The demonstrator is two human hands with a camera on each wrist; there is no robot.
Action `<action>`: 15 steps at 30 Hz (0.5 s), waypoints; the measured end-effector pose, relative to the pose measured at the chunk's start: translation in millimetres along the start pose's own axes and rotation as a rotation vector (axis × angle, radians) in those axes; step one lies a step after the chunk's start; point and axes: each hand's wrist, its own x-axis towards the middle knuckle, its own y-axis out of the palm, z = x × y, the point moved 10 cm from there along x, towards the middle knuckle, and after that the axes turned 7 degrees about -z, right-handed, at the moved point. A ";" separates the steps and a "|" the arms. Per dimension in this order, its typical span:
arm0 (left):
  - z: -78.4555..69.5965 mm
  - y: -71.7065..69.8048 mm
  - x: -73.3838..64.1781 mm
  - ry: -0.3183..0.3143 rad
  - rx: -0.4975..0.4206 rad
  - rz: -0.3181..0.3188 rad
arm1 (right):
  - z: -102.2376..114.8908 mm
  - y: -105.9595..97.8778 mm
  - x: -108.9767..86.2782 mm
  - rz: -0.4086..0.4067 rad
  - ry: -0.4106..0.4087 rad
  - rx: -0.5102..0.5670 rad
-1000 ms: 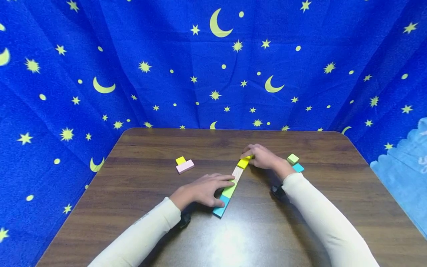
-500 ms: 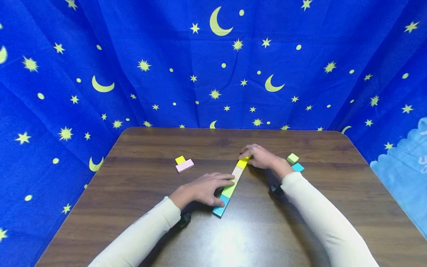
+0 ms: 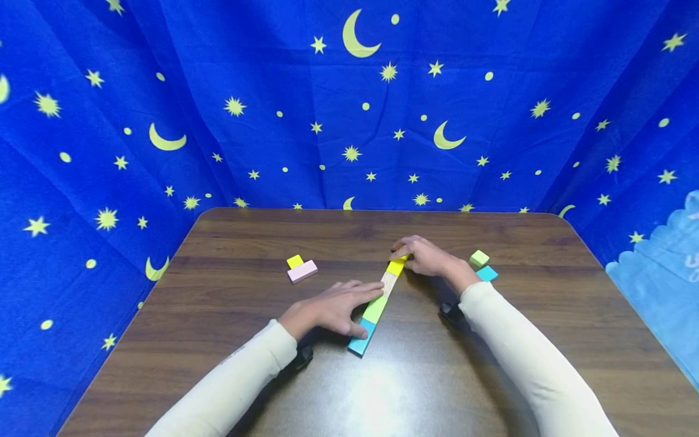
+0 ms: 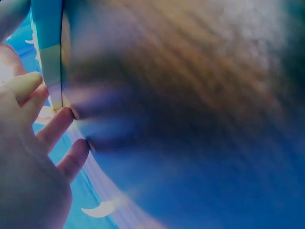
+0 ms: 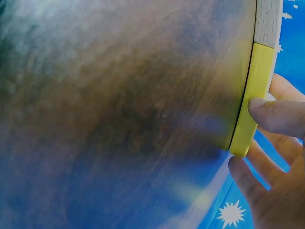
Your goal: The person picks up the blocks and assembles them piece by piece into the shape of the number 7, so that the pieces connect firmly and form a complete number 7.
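Observation:
A straight row of blocks lies slantwise on the brown table: a blue block (image 3: 359, 345) nearest, then a lime green block (image 3: 375, 308), a pale wood-grained block (image 3: 389, 283) and a yellow block (image 3: 397, 266) at the far end. My left hand (image 3: 338, 308) is spread along the row's left side, its thumb at the blue block and a fingertip at the pale one. With thumb on one side and fingers behind, my right hand (image 3: 428, 258) pinches the yellow block. In the right wrist view, the yellow block (image 5: 252, 90) meets the pale block (image 5: 268, 21) end to end.
Left of the row, a small yellow block (image 3: 295, 261) sits against a pink block (image 3: 303, 272). Beyond my right wrist lie a light green block (image 3: 479, 258) and another blue block (image 3: 487, 274). A blue star-and-moon cloth (image 3: 306, 79) hangs behind the table (image 3: 246, 230).
The yellow block in my right hand has straightened into line with the row and come against the pale block. My left fingers have shifted slightly on the row.

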 end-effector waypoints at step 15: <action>-3.4 1.7 -0.3 -0.020 0.016 0.051 | -4.4 2.3 -3.6 0.011 0.041 0.016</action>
